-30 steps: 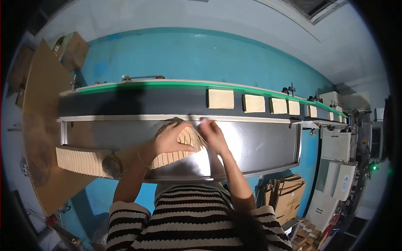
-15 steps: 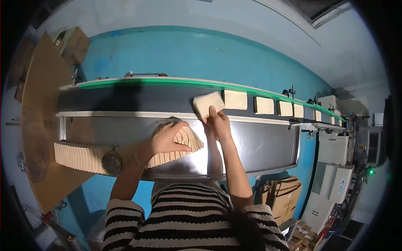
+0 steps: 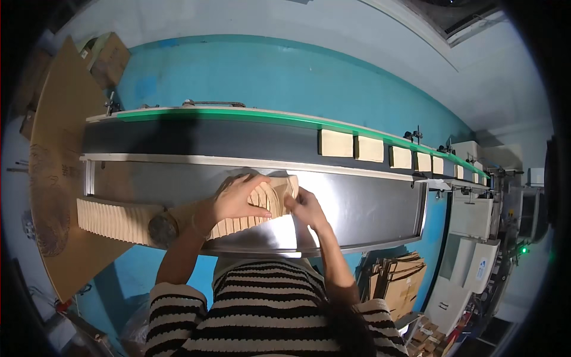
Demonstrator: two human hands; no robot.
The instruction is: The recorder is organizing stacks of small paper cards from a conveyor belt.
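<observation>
- From my remote seat I saw the left hand (image 3: 238, 199) lying palm down, fingers spread and slightly curled, pressed flat on top of the long row of thin tan cardboard pieces standing on edge (image 3: 178, 221).
- It gripped nothing between the fingers; it rested on the near end of that row, holding the fanned pieces down.
- The right hand (image 3: 304, 205) sat just beside it, fingers drawn together and pinched on the front piece at the row's right end, thumb side toward the left hand.
- The two hands were nearly touching, with only the leaning end pieces between them.
- The row of cardboard pieces ran from the hands leftward, across the brushed steel work shelf (image 3: 369, 208) and out past its left edge.
- A dark round disc (image 3: 162, 228) lay against the row beside the left wrist; I could not tell what it was.
- Beyond the shelf ran the dark conveyor belt with a green far rail (image 3: 196, 138), carrying a file of flat pale tan rectangular pads (image 3: 336, 143) spaced out toward the right.
- A large brown cardboard sheet (image 3: 53, 172) stood at the far left, and folded brown cartons (image 3: 395, 279) leaned below the shelf on the right.
</observation>
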